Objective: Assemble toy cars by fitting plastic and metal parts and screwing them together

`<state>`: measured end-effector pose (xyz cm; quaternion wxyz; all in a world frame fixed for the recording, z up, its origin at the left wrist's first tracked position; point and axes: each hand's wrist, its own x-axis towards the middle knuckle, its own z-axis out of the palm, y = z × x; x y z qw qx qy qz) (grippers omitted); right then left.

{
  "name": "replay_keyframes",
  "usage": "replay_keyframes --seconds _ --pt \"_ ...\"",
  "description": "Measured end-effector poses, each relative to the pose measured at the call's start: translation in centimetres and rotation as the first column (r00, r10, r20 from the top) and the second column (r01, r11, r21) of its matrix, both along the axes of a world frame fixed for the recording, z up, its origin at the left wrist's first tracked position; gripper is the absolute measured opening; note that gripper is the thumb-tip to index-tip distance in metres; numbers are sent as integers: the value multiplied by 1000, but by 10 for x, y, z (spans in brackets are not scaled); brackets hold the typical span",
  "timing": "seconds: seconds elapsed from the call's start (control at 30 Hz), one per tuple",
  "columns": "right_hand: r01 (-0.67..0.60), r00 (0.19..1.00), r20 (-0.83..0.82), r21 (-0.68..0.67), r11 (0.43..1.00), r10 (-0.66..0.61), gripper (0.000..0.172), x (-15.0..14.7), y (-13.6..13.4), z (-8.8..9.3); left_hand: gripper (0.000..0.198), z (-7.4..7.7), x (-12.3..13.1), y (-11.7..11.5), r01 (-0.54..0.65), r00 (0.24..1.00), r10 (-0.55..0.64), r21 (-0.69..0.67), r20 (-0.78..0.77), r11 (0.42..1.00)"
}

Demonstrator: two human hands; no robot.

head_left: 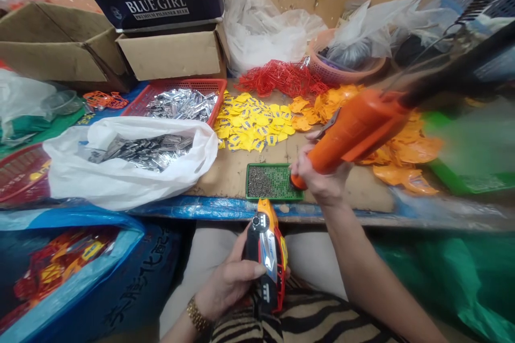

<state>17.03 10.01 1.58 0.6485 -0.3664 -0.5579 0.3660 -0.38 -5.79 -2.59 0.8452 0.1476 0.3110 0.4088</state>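
At far left, a blue bag [80, 273] holds red and orange toy parts; its printed characters are too distorted to read. Above it, a white plastic bag [120, 177] lies open on the table with silver pieces inside. Behind that, a dark carton [161, 5] reads "BLUE GIRL" over "PREMIUM PILSENER BEER". A red basket [181, 83] beside the white bag contains more silver pieces. To its right lie loose yellow tags [251, 120] (their blue print is too small to read).

The left hand [227, 281] holds a toy car [267, 257] over the lap, just below the table edge. The fingers wrap round the body and the thumb lies across its side. The car's long axis runs away from the person, with its far end pointing at the green tray [273, 165] of small screws.

The right hand [322, 177] grips an orange electric screwdriver [354, 131], fingers curled round the lower barrel. The tool's long axis slants from upper right to lower left. Its tip points down at the tray's right edge. Orange pieces [402, 155] lie beneath and beyond the tool.
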Motion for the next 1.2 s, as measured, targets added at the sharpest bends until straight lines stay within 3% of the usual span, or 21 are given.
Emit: replay_keyframes --seconds 0.2,0.3,0.6,0.83,0.97,1.07,1.2 --pt "16 999 -33 22 1000 -15 53 -2 0 5 100 10 -3 10 -88 991 89 22 -104 996" --pt "38 998 -51 17 999 -37 55 -3 -1 6 97 15 -1 17 -116 982 116 5 -148 993" --pt "53 997 -66 62 997 -49 33 -2 -8 19 81 24 10 20 -286 920 250 -83 -301 955" --pt "-148 919 -374 -31 988 126 15 7 -35 62 86 21 10 20 -313 901 300 9 -314 950" --pt "-274 881 -417 -61 960 225 22 9 -52 88 78 26 11 22 -318 901 327 80 -285 945" --pt "-344 843 -457 -51 938 284 25 6 -61 94 78 28 13 21 -319 903 338 112 -264 941" --pt "-386 815 -466 6 922 344 19 -1 -66 89 77 25 14 19 -296 917 321 134 -237 946"
